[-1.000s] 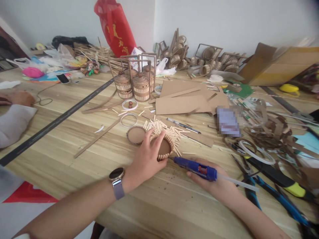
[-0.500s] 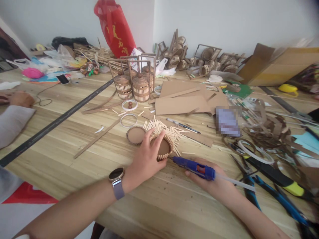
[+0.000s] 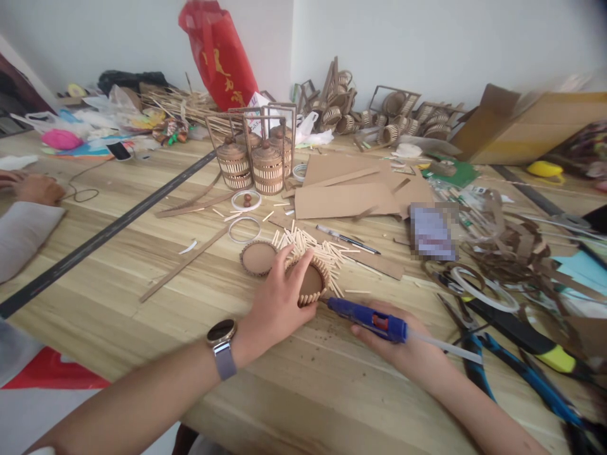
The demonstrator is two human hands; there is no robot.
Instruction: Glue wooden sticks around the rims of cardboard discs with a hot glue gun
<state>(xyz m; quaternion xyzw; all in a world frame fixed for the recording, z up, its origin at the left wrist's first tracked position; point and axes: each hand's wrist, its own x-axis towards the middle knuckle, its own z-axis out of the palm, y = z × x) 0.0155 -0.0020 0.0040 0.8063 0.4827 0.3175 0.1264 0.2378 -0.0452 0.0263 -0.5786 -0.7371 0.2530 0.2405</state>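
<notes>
Mid-frame, the left hand (image 3: 272, 300) clasps a seemingly mostly stick-ringed basket (image 3: 313, 283) (loose sticks (image 3: 310, 245) remain), the right hand (image 3: 402, 351) a glue gun (image 3: 365, 318).

Person's bare left forearm (image 3: 142, 395) stretching in from lower left, left hand (image 3: 274, 300) arched, two fingers parted in a V, thumb opposite, bare right forearm (image 3: 469, 407) slanting from lower right, right hand (image 3: 399, 356) curled in a grip, thumb pointing leftward.

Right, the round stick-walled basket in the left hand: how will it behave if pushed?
Basket looks light: small sticks around a brown base. Low and wide, it would probably slide rather than tip. Its wall of separate sticks may be fragile; a hard pinch from the left hand could loosen some.
</notes>
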